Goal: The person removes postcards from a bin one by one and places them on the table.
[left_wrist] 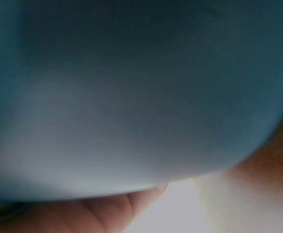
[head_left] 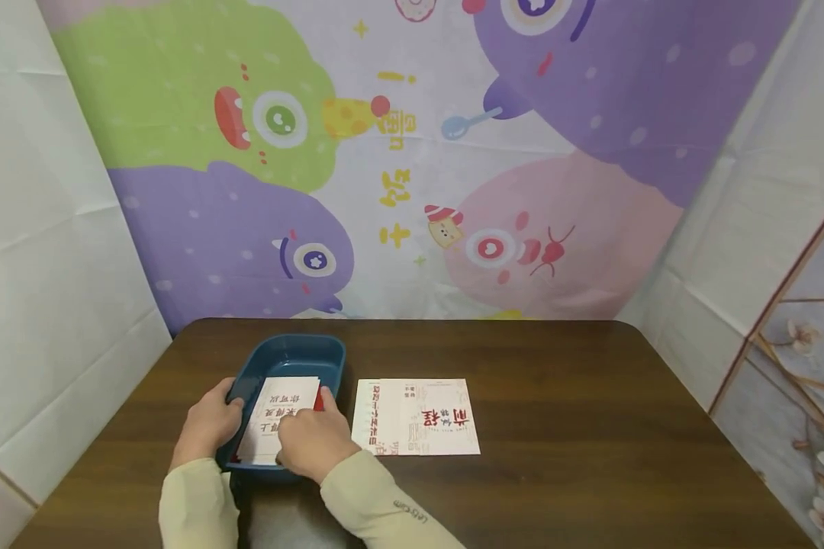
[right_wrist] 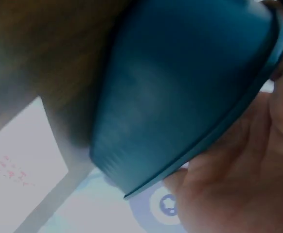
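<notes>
My left hand (head_left: 208,421) grips the left rim of a dark-blue, rounded rectangular plastic tray (head_left: 300,348). Inside, walled in, lies a stack of white printed paper cards (head_left: 266,419), long axis running away from me, between my 2 hands; my right hand (head_left: 319,441), nearer, covers its right edge, pinching or not I cannot tell. White, red-printed paper (head_left: 412,415) lies just right, on the dark-brown wood-grained table (head_left: 563,435).

**A screened-off corner, perhaps in a home**

You face a wide cloth backdrop printed with green, purple and pink cartoon monsters (head_left: 398,164) across a dark-brown wood-grain table with rounded corners (head_left: 577,396). Creased white sheets (head_left: 62,175) flank you; grey flower-patterned panels (head_left: 806,427) show at right.
</notes>
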Tool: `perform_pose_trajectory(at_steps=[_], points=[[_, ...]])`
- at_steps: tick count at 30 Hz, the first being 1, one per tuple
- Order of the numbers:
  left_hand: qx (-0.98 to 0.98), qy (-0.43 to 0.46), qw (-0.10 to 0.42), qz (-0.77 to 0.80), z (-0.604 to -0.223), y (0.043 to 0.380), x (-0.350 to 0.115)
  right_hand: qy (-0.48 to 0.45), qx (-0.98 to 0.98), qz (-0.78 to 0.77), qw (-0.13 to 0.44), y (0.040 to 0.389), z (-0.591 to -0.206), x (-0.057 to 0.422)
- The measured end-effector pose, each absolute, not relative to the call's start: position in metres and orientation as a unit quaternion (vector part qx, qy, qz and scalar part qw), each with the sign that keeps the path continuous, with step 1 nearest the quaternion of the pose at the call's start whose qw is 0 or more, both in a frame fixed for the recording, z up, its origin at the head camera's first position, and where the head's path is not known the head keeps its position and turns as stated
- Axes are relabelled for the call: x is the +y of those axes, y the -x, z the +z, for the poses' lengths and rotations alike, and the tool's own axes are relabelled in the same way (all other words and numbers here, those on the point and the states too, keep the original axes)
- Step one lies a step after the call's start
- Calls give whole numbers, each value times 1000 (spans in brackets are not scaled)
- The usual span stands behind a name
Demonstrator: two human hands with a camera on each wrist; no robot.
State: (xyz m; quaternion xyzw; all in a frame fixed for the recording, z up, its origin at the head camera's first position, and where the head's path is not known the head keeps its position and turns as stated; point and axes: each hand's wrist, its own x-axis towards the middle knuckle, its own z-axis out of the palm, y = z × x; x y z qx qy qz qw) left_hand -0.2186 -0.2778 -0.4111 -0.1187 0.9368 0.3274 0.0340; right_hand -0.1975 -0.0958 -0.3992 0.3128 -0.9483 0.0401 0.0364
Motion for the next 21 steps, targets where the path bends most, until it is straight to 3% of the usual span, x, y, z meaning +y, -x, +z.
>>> perform_pose_trajectory(at_steps=[6,21], points=[[936,127,37,326,-413,220,-277,-304,-952,-5,-22,216,-402,-104],[933,129,42,333,-413,221,-277,-311,-950,-14,-28,219,-402,-104]])
